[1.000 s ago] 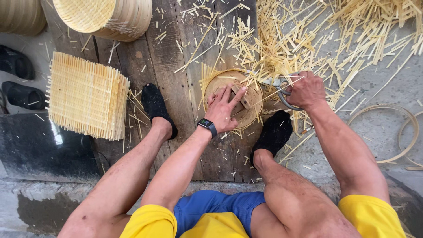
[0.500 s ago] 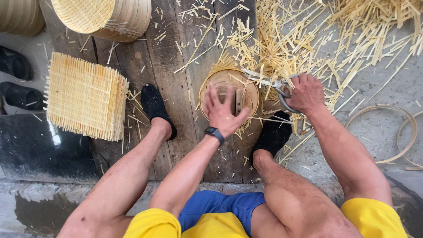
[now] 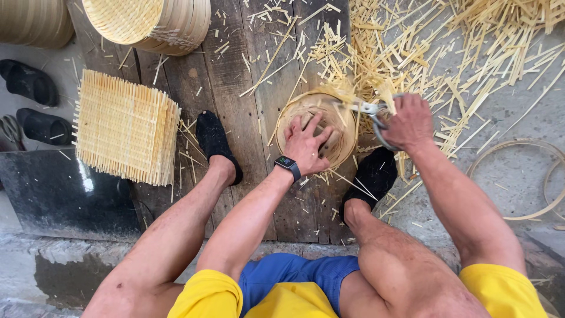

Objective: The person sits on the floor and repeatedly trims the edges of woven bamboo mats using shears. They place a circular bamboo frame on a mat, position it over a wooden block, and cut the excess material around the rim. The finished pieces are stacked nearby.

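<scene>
Left hand still splayed in basket, scissors clipping

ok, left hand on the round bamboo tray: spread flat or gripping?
Spread flat. The left hand presses palm-down inside the round bamboo tray, fingers splayed, none curled over its rim.

The round woven basket is pale straw yellow with a fine criss-cross weave. The scissors are silver-grey metal. The stack of square mats is light yellow with a grid pattern. The offcut strips are pale yellow. The boards are dark weathered brown. The socks and watch are black. The shorts are blue with yellow legs.
</scene>
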